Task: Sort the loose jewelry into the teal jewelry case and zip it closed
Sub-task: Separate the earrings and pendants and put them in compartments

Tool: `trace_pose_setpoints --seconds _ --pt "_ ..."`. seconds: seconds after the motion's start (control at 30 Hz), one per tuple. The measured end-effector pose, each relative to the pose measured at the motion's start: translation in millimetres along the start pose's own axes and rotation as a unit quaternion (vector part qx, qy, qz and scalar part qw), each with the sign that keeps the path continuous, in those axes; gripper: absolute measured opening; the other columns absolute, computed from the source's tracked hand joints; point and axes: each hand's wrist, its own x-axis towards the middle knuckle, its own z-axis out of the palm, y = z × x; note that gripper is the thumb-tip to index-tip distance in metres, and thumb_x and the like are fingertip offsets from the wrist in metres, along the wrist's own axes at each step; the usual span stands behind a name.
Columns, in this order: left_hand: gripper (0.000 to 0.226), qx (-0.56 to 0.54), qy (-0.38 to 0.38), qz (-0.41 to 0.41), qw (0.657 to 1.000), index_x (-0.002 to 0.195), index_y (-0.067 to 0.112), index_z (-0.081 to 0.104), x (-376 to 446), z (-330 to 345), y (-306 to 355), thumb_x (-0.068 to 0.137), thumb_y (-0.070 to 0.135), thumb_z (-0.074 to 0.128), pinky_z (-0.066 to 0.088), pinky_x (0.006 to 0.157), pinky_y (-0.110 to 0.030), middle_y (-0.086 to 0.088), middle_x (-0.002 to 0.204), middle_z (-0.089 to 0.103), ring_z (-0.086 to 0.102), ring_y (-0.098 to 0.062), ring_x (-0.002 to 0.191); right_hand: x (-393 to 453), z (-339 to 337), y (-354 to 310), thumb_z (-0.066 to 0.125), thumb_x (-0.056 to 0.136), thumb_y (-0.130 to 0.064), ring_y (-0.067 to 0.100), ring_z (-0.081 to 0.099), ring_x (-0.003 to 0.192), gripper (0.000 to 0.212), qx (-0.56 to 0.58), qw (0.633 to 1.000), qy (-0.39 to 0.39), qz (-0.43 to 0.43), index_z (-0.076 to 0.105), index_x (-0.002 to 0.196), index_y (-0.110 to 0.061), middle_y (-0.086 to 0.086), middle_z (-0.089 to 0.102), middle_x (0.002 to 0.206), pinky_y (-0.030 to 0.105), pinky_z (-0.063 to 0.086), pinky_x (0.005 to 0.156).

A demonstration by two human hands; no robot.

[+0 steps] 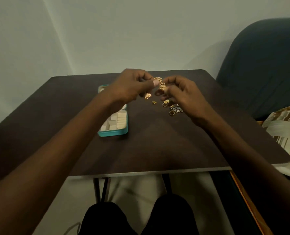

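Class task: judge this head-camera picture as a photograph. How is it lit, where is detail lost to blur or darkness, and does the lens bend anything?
Head view: dim, even light; the dark table swallows shadows. The gold earrings pinched between left hand and right hand look soft, the loose jewelry too small to resolve. Wide-angle stretch enlarges the forearms near the frame edges.

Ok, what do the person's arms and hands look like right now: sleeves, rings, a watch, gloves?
Both forearms are bare right to the bottom edge of the frame, with no sleeve in view. The left hand and the right hand wear no gloves. I see no watch or bracelet at either wrist. The picture is too dim and soft to rule out a ring on a finger.
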Motion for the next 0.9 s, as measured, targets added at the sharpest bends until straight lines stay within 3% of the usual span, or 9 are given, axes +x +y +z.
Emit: trace_pose_setpoints --seconds 0.17,0.3,0.4,0.53,0.63,0.8,0.9 --pt "0.012 0.045 0.006 0.014 0.999 0.082 0.014 0.066 -21.8 -23.6 5.8 0.088 0.025 0.063 0.039 0.045 -0.011 0.002 0.067 0.063 0.054 -0.001 0.055 -4.1 21.2 -16.5 0.060 0.090 -0.018 0.016 0.062 0.080 0.006 -0.018 0.999 0.014 -0.047 0.061 0.093 -0.014 0.008 0.067 0.089 0.034 0.054 0.069" --pt "0.016 0.039 0.037 0.013 0.998 0.091 0.013 0.069 -36.5 -39.7 -0.2 0.090 0.026 0.060 0.045 0.053 -0.015 0.001 0.073 0.065 0.057 -0.003 0.061 -4.0 39.2 -24.9 0.064 0.087 -0.014 0.011 0.060 0.076 0.009 -0.021 0.998 0.015 -0.061 0.063 0.095 -0.009 0.006 0.066 0.084 0.023 0.052 0.066" --pt "0.016 0.014 0.021 0.003 1.000 0.101 0.011 0.067 -46.4 -51.5 -6.3 0.094 0.015 0.054 0.050 0.065 -0.019 -0.003 0.084 0.066 0.057 -0.006 0.072 -4.6 60.7 -27.9 0.064 0.087 -0.011 -0.005 0.059 0.061 0.004 -0.004 0.998 0.026 -0.056 0.064 0.088 -0.007 -0.001 0.065 0.074 0.009 0.044 0.056" --pt "0.020 0.040 0.045 -0.016 0.998 0.108 0.009 0.064 -57.4 -61.7 -20.0 0.089 0.005 0.058 0.052 0.066 -0.018 -0.002 0.086 0.066 0.060 -0.008 0.075 -5.3 89.6 -23.2 0.064 0.086 -0.009 -0.009 0.060 0.062 0.008 0.033 0.999 0.020 -0.021 0.067 0.090 -0.003 -0.003 0.065 0.076 0.006 0.044 0.055" --pt "0.014 0.026 0.078 -0.043 0.996 0.100 0.009 0.063 -63.3 -68.7 -40.4 0.087 0.005 0.060 0.050 0.061 -0.016 -0.001 0.082 0.065 0.059 -0.007 0.071 -4.7 111.1 -12.0 0.062 0.087 -0.011 -0.002 0.059 0.062 0.010 0.045 0.999 0.007 0.026 0.066 0.090 -0.002 0.002 0.066 0.078 0.011 0.047 0.054" --pt "0.019 0.026 0.107 -0.107 0.988 0.104 0.001 0.064 -66.9 -66.7 -85.8 0.086 0.002 0.062 0.044 0.049 -0.007 -0.012 0.092 0.066 0.057 -0.008 0.067 0.0 138.1 11.6 0.063 0.087 -0.010 0.009 0.057 0.064 0.008 0.049 0.993 0.008 0.108 0.065 0.084 -0.003 0.002 0.063 0.073 0.021 0.051 0.059" --pt "0.019 0.019 0.109 -0.142 0.984 0.104 -0.001 0.065 -61.5 -61.1 -109.5 0.086 0.004 0.062 0.048 0.056 -0.012 -0.012 0.097 0.067 0.063 -0.016 0.080 4.6 146.5 23.9 0.063 0.087 -0.011 0.015 0.061 0.068 0.011 0.044 0.989 0.015 0.138 0.065 0.084 -0.001 0.009 0.065 0.079 0.031 0.055 0.067"
